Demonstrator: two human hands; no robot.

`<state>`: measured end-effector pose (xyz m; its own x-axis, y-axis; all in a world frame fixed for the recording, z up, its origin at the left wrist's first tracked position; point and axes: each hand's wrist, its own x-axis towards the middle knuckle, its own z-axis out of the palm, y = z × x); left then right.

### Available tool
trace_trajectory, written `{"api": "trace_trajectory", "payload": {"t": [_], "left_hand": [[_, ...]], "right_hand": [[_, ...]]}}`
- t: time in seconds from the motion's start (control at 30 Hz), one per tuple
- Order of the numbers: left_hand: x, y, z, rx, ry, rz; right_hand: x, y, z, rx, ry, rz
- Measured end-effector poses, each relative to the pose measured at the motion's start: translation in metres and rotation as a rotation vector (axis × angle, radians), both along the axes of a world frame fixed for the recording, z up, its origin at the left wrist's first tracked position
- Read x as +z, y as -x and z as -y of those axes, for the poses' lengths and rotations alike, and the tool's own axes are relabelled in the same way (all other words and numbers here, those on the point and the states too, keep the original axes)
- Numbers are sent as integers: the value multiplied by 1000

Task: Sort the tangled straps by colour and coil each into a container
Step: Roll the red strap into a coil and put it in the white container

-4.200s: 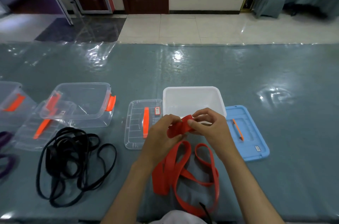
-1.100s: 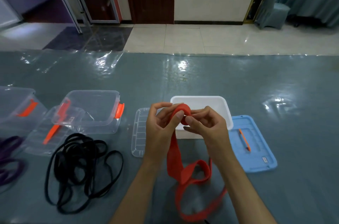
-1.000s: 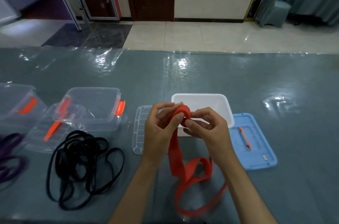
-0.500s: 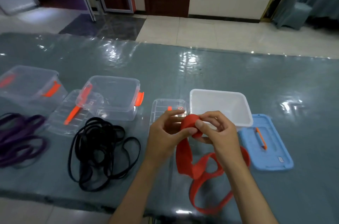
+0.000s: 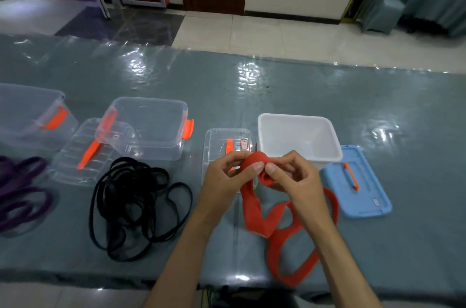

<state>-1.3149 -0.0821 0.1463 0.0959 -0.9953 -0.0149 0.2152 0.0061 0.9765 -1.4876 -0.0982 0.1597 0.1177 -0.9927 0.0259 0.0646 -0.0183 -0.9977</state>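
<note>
Both hands, left hand [image 5: 222, 181] and right hand [image 5: 293, 179], pinching a half-rolled red strap [image 5: 267, 217] before the white container [image 5: 300, 136]; roll's core hidden behind fingers, seemingly tight. Tail trailing over the table [image 5: 277, 85] edge. Purple straps [image 5: 17, 196] cut off at left.

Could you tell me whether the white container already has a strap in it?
No, the white container holds nothing; both hands grip the red strap.
</note>
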Motion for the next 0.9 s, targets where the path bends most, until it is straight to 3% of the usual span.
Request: {"api": "trace_trajectory", "payload": {"t": [0.2,0.3,0.57,0.73,0.9], "left_hand": [[1,22,12,-52,20,208],[2,37,20,-111,61,278],[26,75,55,-25,207,91],[37,108,70,-52,193,101],[53,138,89,-84,190,139]], "right_hand": [[4,32,17,8,70,-60],[7,46,24,-33,110,36],[16,77,44,6,-14,378],[35,121,68,-79,139,138],[43,142,81,-67,181,237]]}}
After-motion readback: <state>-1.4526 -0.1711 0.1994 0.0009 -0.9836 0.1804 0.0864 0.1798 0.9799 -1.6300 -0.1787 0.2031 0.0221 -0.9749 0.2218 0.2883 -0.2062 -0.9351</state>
